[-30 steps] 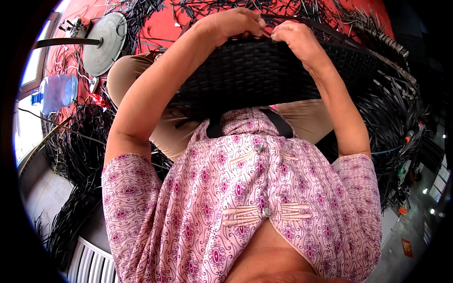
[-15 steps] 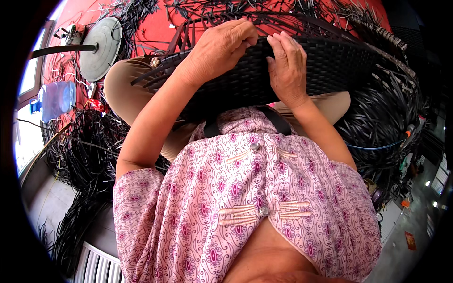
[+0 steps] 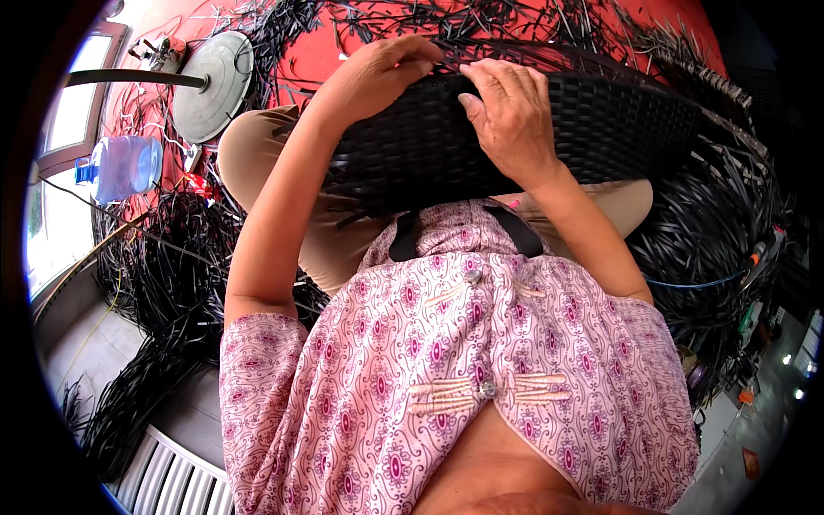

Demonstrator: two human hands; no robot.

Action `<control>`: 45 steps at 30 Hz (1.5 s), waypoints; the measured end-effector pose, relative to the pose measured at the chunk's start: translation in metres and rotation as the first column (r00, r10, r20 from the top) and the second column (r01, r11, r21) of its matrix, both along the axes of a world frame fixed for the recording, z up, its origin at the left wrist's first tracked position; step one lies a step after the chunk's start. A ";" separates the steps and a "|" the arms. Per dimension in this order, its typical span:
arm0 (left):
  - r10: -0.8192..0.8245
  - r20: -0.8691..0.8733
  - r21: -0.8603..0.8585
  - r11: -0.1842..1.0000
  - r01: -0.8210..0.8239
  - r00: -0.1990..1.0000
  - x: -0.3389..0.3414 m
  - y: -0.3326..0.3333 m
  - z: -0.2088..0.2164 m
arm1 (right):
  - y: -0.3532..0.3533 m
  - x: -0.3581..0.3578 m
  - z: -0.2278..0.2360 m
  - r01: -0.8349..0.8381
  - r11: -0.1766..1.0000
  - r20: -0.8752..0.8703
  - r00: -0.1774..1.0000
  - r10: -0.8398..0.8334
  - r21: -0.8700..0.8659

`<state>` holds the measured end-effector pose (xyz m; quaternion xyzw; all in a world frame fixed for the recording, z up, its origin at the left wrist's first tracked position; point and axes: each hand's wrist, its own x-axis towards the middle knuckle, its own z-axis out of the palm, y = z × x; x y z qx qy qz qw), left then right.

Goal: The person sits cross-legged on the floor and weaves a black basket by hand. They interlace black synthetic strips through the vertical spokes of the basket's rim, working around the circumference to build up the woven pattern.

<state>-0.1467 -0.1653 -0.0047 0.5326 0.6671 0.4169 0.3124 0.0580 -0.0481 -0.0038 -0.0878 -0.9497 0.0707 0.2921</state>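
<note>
A curved piece of black wicker weaving (image 3: 618, 116) lies across my lap, its closely woven side toward me and loose dark strips (image 3: 524, 53) along its far edge. My left hand (image 3: 373, 81) is above the upper left part of the weaving. Its fingers are bent together near the edge, and whatever is between their tips is too small to make out. My right hand (image 3: 515, 120) grips the weaving's upper edge, with the fingers bent over the rim and the thumb on the near side.
Loose black strips lie on the red floor mat (image 3: 296, 64). Big bundles of strips stand at left (image 3: 163, 266) and right (image 3: 704, 223). A round grey base with a pole (image 3: 215, 86), a blue-tinted water jug (image 3: 129, 167) and a white slatted thing (image 3: 172, 476) are on the left.
My left hand has moved slightly left, and my right hand has moved slightly left and lower along the edge. Loose strips at the weaving's left end no longer stick out. The view has shifted slightly.
</note>
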 end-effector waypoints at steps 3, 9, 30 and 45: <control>-0.085 0.176 0.023 0.996 0.082 0.981 -0.005 0.013 -0.006 | -0.005 -0.006 -0.003 0.052 0.999 0.009 0.999 -0.051 -0.014; -0.013 0.389 -0.005 1.000 0.016 0.921 0.000 0.023 -0.015 | -0.006 -0.007 -0.004 0.089 0.996 0.006 0.996 -0.089 -0.020; 0.158 0.004 -0.104 0.982 -0.156 0.987 -0.059 -0.040 -0.002 | -0.018 -0.016 -0.011 -0.007 0.998 -0.023 1.000 0.006 -0.055; -0.010 0.047 -0.286 0.958 0.023 0.999 -0.072 -0.048 -0.008 | -0.020 -0.031 -0.005 0.017 0.988 0.039 0.999 -0.011 -0.152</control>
